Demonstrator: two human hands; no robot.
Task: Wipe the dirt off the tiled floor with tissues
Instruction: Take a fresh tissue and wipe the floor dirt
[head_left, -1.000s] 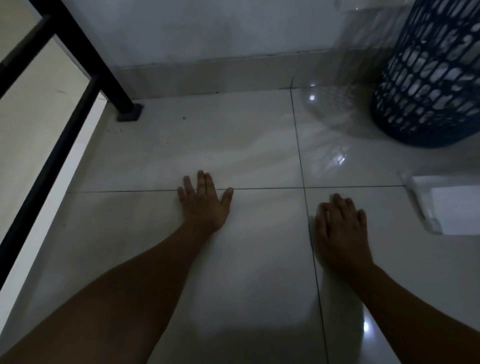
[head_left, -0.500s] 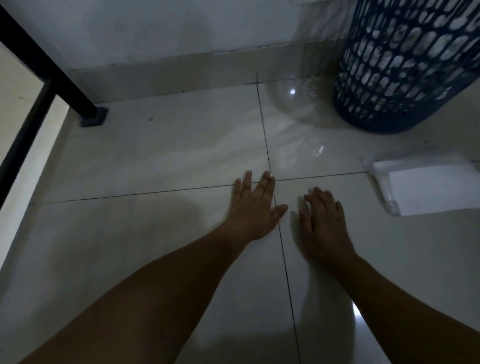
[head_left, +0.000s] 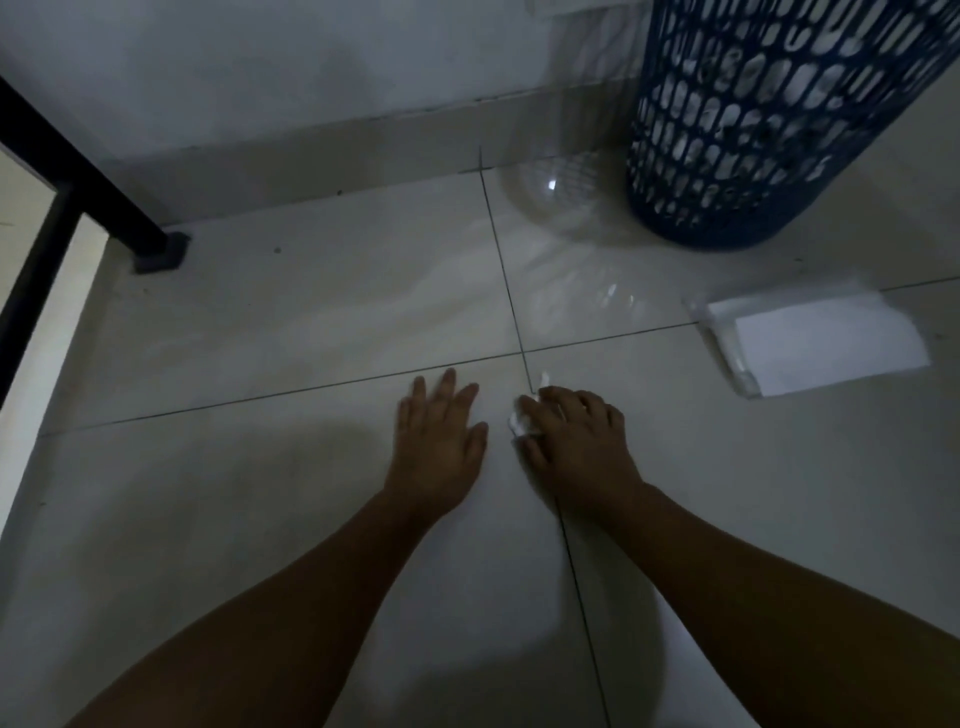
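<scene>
The floor (head_left: 270, 332) is glossy pale tile with dark grout lines. My right hand (head_left: 576, 436) presses down near the grout crossing, its fingers curled over a crumpled white tissue (head_left: 521, 420) that peeks out at the fingertips. My left hand (head_left: 439, 441) lies flat on the tile just left of it, fingers spread, holding nothing. A pack of white tissues (head_left: 815, 343) in clear wrap lies on the floor to the right, apart from both hands. Small dark specks (head_left: 277, 250) dot the tile further back.
A blue perforated basket (head_left: 753, 119) stands at the back right against the wall. A black metal railing (head_left: 78, 171) with its foot (head_left: 161, 254) runs along the left, beside a floor edge. A grey skirting (head_left: 311, 161) lines the wall.
The view has shifted, and both hands now sit closer together near the grout crossing. My right hand has curled, and a white tissue now shows under its fingers.
</scene>
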